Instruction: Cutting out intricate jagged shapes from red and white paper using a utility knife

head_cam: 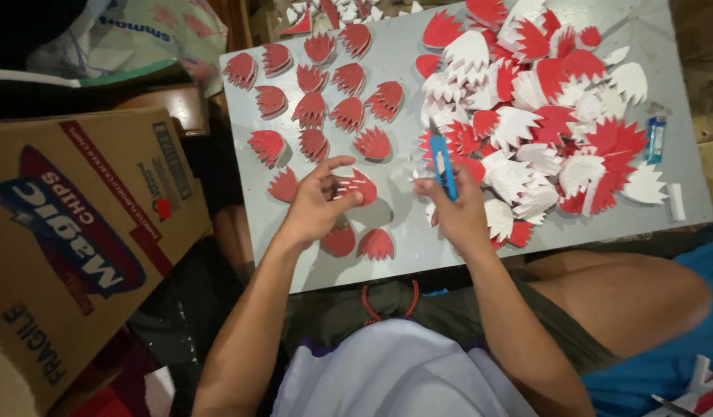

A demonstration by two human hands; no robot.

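Left hand is pinching a red cutout; right hand is gripping a blue cutter. Blade should be staying angled away from fingertips.

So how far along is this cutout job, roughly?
Done: about eighteen finished red pieces laid out in rows on the board. In hand: the left hand holds one red cutout, the right hand a blue cutter. Left: a big red and white heap.

Red-and-white cutouts (blue cutter)
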